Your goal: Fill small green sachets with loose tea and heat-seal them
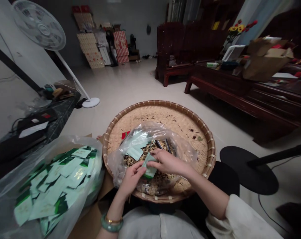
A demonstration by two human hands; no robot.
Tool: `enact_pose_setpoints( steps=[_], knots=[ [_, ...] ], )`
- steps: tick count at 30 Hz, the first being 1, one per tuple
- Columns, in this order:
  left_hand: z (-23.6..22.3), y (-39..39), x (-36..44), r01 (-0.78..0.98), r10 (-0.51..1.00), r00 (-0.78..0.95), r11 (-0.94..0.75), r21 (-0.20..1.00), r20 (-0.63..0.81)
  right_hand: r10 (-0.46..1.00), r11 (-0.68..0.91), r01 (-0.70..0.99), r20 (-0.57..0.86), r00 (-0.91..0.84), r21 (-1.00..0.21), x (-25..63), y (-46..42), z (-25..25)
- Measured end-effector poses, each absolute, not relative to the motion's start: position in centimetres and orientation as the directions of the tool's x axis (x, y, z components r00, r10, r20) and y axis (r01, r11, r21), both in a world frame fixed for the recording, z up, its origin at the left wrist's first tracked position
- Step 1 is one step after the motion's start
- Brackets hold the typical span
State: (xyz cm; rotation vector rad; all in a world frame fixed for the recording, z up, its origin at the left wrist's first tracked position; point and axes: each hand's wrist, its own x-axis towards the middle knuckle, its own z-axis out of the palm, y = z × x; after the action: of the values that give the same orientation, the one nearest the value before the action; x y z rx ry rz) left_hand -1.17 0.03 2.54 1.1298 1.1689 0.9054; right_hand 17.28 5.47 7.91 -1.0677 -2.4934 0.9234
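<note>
In the head view, a round woven tray (160, 112) is set close before the person, above a pale tiled floor (130, 78). A white fan (43, 29) is seen at the left, stacked boxes (90, 49) at the far wall, and a dark wooden table (227, 81) at the right. Within a clear plastic bag (187, 151) on the tray, a loose dried mix (130, 161) is held. Over it, a pale green packet (149, 172) is pinched between the fingertips of both the left hand (131, 181) and the right hand (167, 161). More green packets (68, 176) are heaped in a large bag (3, 199), cut off at the left edge. The held packet is partly covered by fingers; whether its top is unsealed cannot be told. The tray's support is hidden beneath it.
</note>
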Motion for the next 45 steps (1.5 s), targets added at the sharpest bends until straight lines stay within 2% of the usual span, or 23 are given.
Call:
enact_pose_setpoints(
  steps=[5,9,12,16,21,24,26,29,32,34,36,39,45],
  knots=[
    [2.0,0.4,-0.5,0.044,0.974,0.069,0.214,0.976,-0.216,0.685,0.32,0.459,-0.133,-0.717,-0.829,17.3,6.5,6.2],
    [1.6,0.4,-0.1,-0.024,0.973,-0.011,0.23,0.973,-0.23,0.685,0.266,0.401,-0.121,-0.719,-0.877,17.3,6.5,5.3],
    [1.4,0.3,0.1,-0.092,0.969,-0.037,0.239,0.967,-0.243,0.812,0.178,0.428,-0.113,-0.573,-0.886,17.3,6.3,5.1],
    [1.8,0.1,0.5,-0.135,0.928,0.113,0.369,0.919,-0.356,0.917,0.113,0.415,-0.065,-0.392,-0.903,17.1,6.2,4.8],
    [2.4,-0.1,0.7,-0.073,0.917,0.124,0.39,0.918,-0.379,0.976,0.046,0.255,-0.011,-0.22,-0.966,16.9,6.2,3.7],
    [2.5,0.1,0.4,-0.041,0.914,0.141,0.389,0.92,-0.38,0.979,0.012,0.164,-0.021,-0.201,-0.986,16.8,6.1,2.7],
    [2.5,0.2,0.2,0.017,0.932,0.13,0.339,0.94,-0.339,0.977,0.08,0.159,0.046,-0.208,-0.984,16.6,5.9,2.3],
    [2.5,0.5,-0.2,0.124,0.972,0.097,0.2,0.972,-0.212,0.904,0.371,0.165,0.315,-0.29,-0.914,16.3,5.0,2.9],
    [2.9,0.5,-0.5,0.179,0.992,0.092,0.069,0.982,-0.086,0.676,0.688,0.14,0.559,-0.479,-0.712,16.3,3.2,4.9],
    [3.2,0.3,-0.8,0.197,0.995,0.101,-0.012,0.98,-0.008,0.558,0.801,0.154,0.628,-0.543,-0.579,16.5,1.8,6.6],
    [3.5,0.0,-1.1,0.206,0.993,0.107,-0.073,0.976,0.051,0.511,0.836,0.145,0.653,-0.559,-0.529,16.8,0.6,7.9],
    [3.6,-0.5,-1.4,0.187,0.99,0.102,-0.113,0.976,0.096,0.526,0.825,0.125,0.668,-0.527,-0.551,17.4,-0.3,8.6],
    [3.7,-0.8,-1.2,0.153,0.988,0.135,-0.092,0.984,0.071,0.558,0.807,0.139,0.664,-0.498,-0.574,17.7,-0.3,6.5]
  ],
)
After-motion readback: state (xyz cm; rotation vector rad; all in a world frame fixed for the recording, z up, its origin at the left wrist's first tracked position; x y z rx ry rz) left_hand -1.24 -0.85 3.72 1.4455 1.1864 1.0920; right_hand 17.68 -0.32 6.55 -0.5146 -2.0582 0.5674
